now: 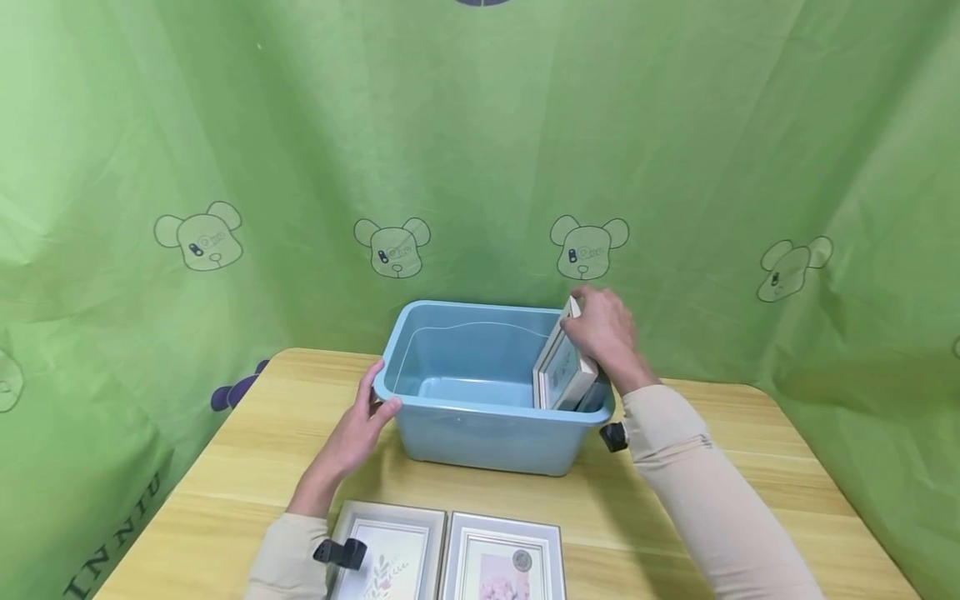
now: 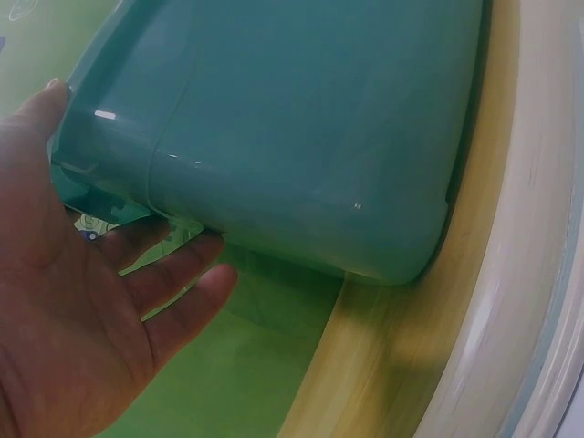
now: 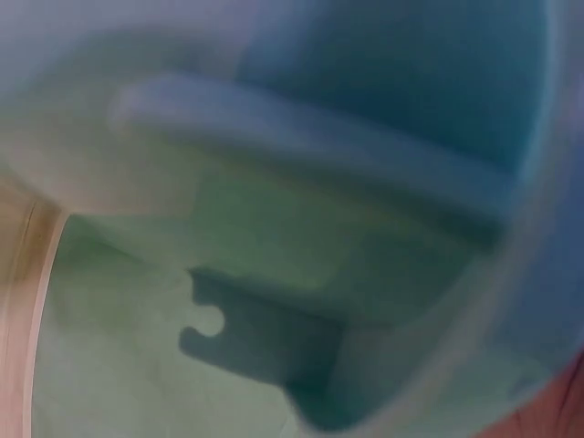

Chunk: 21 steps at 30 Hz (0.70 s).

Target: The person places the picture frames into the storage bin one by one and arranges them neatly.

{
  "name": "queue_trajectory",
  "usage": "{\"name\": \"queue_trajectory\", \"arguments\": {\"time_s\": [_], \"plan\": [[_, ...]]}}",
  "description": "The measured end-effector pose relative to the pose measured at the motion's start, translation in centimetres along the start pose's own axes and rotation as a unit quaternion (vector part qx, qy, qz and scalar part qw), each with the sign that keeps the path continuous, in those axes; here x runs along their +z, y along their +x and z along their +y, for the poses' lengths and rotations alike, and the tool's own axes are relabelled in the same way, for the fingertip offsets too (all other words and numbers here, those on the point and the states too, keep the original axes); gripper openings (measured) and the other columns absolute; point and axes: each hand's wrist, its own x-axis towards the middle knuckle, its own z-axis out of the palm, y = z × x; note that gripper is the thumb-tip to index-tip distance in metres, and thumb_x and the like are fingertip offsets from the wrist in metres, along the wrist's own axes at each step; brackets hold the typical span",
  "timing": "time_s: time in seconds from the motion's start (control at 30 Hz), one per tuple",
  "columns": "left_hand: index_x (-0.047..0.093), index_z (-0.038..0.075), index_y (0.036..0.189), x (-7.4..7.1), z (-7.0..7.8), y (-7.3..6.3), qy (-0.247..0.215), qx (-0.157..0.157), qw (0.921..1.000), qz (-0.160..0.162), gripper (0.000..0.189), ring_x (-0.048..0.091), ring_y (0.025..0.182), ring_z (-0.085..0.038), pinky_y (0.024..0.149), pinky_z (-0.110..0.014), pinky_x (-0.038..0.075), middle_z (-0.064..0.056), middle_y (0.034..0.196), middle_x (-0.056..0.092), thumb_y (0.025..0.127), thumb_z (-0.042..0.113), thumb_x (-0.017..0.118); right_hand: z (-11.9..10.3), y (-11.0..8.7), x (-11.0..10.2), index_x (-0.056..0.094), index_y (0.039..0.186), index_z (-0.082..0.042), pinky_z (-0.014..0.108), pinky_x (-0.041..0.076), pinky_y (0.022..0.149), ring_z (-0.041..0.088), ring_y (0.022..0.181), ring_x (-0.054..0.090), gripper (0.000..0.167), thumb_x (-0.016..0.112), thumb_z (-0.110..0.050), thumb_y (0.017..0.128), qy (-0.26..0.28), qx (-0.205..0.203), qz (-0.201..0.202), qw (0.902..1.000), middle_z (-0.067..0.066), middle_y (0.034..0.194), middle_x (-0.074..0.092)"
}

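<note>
Tabletop (image 1: 247,450) bears one bin (image 1: 480,440), two frames (image 1: 504,557) lying flat.

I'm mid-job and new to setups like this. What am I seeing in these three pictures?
There's no machine here: a person is working barehanded. The wide picture comes from a head camera, looking forward and down; the others come from cameras on each wrist, the right one blurred. On the wooden table stands a blue tub; in front of it lie a leafy-print frame and a pink-flower frame, both flat. The left hand touches the tub's rim at its left end. The right hand grips at least one tilted picture frame at the tub's right end; the exact number is unclear.
</note>
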Motion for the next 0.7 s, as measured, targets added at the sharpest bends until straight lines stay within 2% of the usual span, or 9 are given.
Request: {"name": "queue_trajectory", "arguments": {"time_s": [0.17,0.4,0.7], "plan": [[0.003,0.019,0.157,-0.1,-0.05,-0.13,0.002,-0.003,1.0,0.002,0.071,0.027,0.145,-0.037,0.12,-0.047,0.023,-0.024,0.159,0.018,0.103,0.035,0.046,-0.19,-0.07,0.11,0.05,0.139,-0.01,0.03,0.05,0.048,0.029,0.074,0.058,0.058,0.063,-0.017,0.084,-0.01,-0.001,-0.013,0.9999,0.024,0.122,0.055],[0.003,0.018,0.157,-0.09,-0.11,-0.07,-0.001,-0.004,1.0,-0.002,0.071,0.029,0.144,-0.039,0.119,-0.049,0.025,-0.025,0.159,0.019,0.103,0.035,0.046,-0.23,-0.11,0.25,0.051,0.138,-0.008,0.029,0.05,0.044,0.028,0.07,0.058,0.059,0.063,-0.013,0.081,-0.024,-0.001,-0.023,0.9994,0.02,0.106,0.056],[0.002,0.017,0.157,-0.13,0.16,-0.03,-0.005,-0.001,1.0,-0.004,0.071,0.029,0.144,-0.039,0.119,-0.049,0.026,-0.026,0.158,0.019,0.103,0.034,0.045,-0.31,-0.11,0.43,0.057,0.131,-0.005,0.029,0.049,0.046,0.028,0.067,0.06,0.054,0.067,-0.011,0.078,-0.058,-0.025,-0.01,0.9979,0.024,0.105,0.065]]}}
